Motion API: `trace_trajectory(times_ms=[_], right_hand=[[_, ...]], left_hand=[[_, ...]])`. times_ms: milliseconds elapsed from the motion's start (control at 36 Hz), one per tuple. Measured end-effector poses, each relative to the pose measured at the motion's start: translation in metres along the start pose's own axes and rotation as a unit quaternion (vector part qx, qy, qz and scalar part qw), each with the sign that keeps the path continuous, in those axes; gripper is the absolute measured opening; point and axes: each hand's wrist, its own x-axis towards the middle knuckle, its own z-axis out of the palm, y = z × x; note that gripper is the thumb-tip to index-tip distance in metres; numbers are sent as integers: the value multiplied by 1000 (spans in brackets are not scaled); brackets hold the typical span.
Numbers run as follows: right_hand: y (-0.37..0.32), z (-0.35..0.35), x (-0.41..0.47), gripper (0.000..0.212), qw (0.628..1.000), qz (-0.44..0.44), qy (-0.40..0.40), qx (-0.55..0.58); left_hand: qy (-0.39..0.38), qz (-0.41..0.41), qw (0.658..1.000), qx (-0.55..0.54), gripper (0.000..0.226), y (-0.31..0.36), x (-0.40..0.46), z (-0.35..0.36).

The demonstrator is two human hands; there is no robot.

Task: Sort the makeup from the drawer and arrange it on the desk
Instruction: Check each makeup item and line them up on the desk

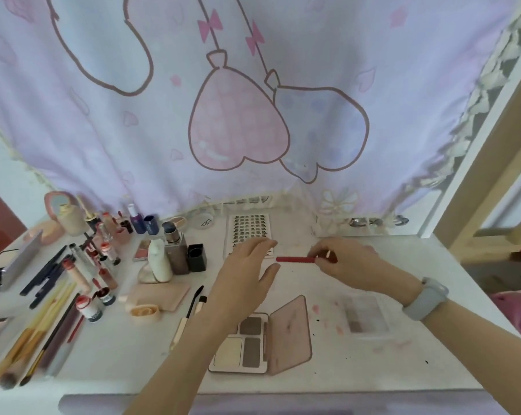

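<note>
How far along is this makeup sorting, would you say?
Well along, it seems. Brushes and pencils lie lined up at the desk's left, and bottles stand grouped behind them. The right hand pinches a slim red stick; the left hand hovers open beside it. The open palette and the clear case look unplaced.

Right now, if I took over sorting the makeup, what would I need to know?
Left hand: open, hovering over the desk.
Right hand: fingers pinch a red stick by one end.
Done: bottles, pencils and brushes are grouped on the left.
Left: place the red stick; the open palette, the mascara wand and the lash card still lie mid-desk.
</note>
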Motion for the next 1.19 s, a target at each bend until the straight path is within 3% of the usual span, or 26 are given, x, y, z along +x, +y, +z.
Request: trace_trajectory(times_ms=[83, 139, 278, 389, 556, 722, 944, 1056, 1194], right_hand=[[-15, -11, -8, 16, 985, -35, -50, 161], [-23, -10, -7, 13, 972, -53, -48, 223], [-35, -4, 1, 11, 958, -53, -3, 282], [-44, 5, 8, 12, 930, -47, 18, 364], [-64, 21, 10, 14, 918, -66, 44, 388], [-76, 25, 11, 15, 926, -99, 43, 361], [-86, 31, 14, 19, 928, -121, 27, 351], [-93, 33, 17, 13, 922, -120, 11, 369], [-97, 30, 24, 13, 906, -87, 31, 413]], left_hand=[[-27, 57, 997, 34, 40, 2, -3, 0], [-51, 53, 997, 35, 37, 4, -7, 0], [-30, -16, 998, 49, 26, 2, -11, -6], [3, -14, 996, 90, 24, -8, -19, -17], [24, -41, 996, 72, 30, -10, -30, -28], [69, -42, 996, 46, 21, -14, -41, -36], [66, -83, 994, -32, 27, -31, -54, -46], [27, -150, 987, -56, 32, -42, -60, -53], [43, -201, 972, -113, 36, -63, -79, -68]])
